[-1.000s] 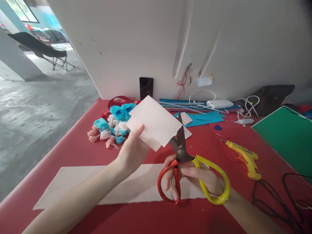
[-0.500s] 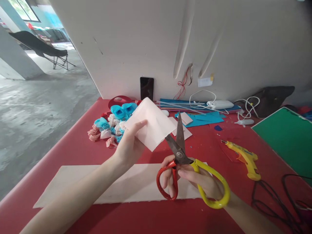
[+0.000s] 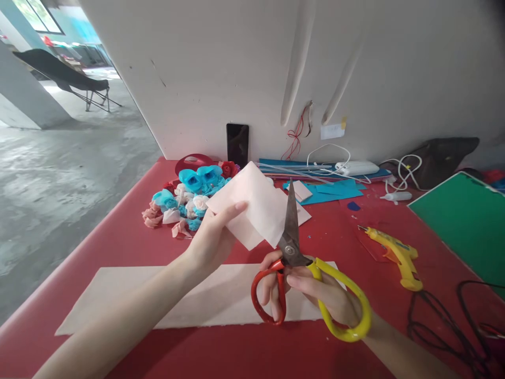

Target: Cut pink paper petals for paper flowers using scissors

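Note:
My left hand (image 3: 215,229) pinches a folded piece of pale pink paper (image 3: 256,202), thumb on top and fingers hidden behind it. My right hand (image 3: 319,289) grips a pair of scissors (image 3: 291,250) with one red and one yellow handle. Their blades are parted; the upper one points upward beside the paper's right edge, and the other is hidden behind the paper. Beneath both hands a long strip of pale paper (image 3: 221,302) lies flat on the red tabletop (image 3: 189,358).
Blue, white and pink paper flowers (image 3: 185,197) are heaped at the back left. A phone (image 3: 238,143) leans on the wall. Blue paper (image 3: 331,192) and a white power strip (image 3: 357,168) lie behind; a yellow glue gun (image 3: 394,255) and green board (image 3: 465,226) are right.
My left hand has moved the paper slightly right, further between the scissor blades, so the lower blade is now covered. The right hand has hardly shifted.

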A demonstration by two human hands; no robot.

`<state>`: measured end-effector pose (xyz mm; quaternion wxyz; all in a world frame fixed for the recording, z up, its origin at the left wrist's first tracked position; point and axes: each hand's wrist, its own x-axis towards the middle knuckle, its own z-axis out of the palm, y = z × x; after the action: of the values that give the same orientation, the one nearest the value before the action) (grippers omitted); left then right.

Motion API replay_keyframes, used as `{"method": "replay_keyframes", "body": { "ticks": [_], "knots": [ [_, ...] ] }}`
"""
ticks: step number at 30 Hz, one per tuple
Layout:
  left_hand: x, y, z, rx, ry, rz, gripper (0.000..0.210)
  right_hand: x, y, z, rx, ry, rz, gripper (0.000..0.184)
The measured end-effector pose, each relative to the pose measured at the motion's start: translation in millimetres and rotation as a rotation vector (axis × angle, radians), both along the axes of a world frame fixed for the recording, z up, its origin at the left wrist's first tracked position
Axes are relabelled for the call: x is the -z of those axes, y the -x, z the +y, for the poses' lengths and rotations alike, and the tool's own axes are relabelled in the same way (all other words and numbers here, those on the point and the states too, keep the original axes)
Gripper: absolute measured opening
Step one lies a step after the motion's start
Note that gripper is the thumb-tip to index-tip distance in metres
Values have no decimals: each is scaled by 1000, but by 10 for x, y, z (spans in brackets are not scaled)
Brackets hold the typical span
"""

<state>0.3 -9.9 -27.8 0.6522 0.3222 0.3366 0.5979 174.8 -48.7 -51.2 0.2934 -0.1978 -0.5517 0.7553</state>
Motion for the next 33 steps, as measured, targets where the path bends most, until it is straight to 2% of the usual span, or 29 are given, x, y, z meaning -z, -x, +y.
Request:
{"method": "replay_keyframes", "body": {
  "ticks": [7,10,13,18,22,28,33],
  "knots": [
    [-24,46,83,-107,49,-1,35,23,-10,-18,4,11,-19,26],
    [-34,38,89,-33,57,-76,26,12,3,-11,-21,31,-70,28],
    [-26,7,42,65,36,-148,26,19,17,-11,-14,28,-56,29],
    [27,-13,-35,40,21,-163,34,65,17,-16,17,68,-11,27],
    [44,2,-49,55,11,-127,35,80,22,-11,-33,103,-18,30],
    [-10,-16,-64,-13,60,-45,41,74,43,-20,-54,135,-22,33],
    [-33,-44,-60,-8,104,4,28,101,43,-23,-39,121,-8,29]
  ]
}}
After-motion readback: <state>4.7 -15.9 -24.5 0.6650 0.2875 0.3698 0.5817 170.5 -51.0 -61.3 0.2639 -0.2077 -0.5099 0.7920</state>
